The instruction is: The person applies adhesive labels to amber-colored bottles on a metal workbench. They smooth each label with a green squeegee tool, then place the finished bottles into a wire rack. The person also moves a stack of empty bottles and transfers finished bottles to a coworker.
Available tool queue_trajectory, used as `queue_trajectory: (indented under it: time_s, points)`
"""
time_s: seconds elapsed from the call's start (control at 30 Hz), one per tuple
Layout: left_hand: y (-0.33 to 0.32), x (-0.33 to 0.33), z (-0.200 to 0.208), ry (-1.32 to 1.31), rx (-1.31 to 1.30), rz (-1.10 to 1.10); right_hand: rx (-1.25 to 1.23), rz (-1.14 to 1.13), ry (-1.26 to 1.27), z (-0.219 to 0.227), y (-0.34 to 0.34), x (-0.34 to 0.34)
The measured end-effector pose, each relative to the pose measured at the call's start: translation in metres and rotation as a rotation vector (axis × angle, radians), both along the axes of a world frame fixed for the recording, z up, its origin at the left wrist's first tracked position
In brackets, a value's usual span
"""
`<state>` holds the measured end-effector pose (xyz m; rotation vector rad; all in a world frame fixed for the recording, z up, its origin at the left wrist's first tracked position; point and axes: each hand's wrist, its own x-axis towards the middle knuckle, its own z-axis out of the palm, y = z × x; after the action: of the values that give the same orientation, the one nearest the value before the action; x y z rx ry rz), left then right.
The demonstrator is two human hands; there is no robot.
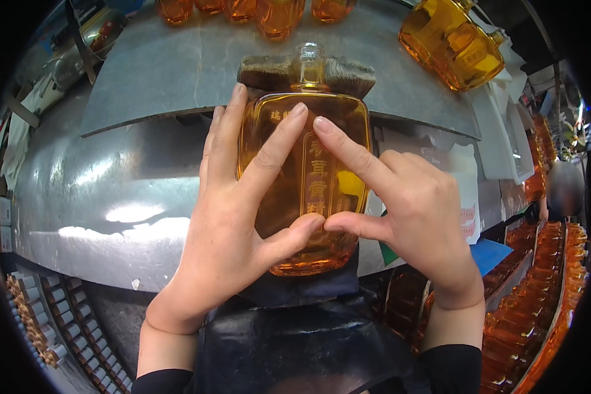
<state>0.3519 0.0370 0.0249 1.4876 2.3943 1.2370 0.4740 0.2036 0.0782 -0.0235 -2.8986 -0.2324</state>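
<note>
A flat amber glass bottle (295,256) lies face up in front of me, with gold lettering down its face. Its uncapped neck rests in a notched, dark block (351,76). My left hand (233,190) is spread over the left side of the bottle, index fingertip near its shoulder and thumb low on the face. From the right, my right hand (410,197) touches the glass with its outstretched index finger and thumb; its other fingers are curled. The tips of both hands nearly meet above and below the lettering. Whether a thin film lies under them cannot be seen.
Several amber bottles (279,16) stand at the far edge of the metal table (151,164). More amber bottles (453,43) are at the upper right, near a white tray (502,141). Rows of bottles (532,308) fill the lower right; white cylindrical pieces (65,315) line the lower left.
</note>
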Motion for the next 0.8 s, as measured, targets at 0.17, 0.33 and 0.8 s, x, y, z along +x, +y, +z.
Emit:
queue_trajectory:
  time_s: [0.17,0.33,0.8]
  points:
    - [0.000,-0.005,-0.013,-0.178,0.169,-0.071,-0.245,0.006,0.048,0.004,0.007,0.002]
    - [-0.008,-0.009,-0.012,-0.164,0.164,-0.065,-0.388,0.006,0.027,0.008,0.019,0.005]
    - [0.004,-0.001,-0.017,-0.097,0.164,-0.043,-1.631,-0.208,0.248,-0.010,0.090,0.021]
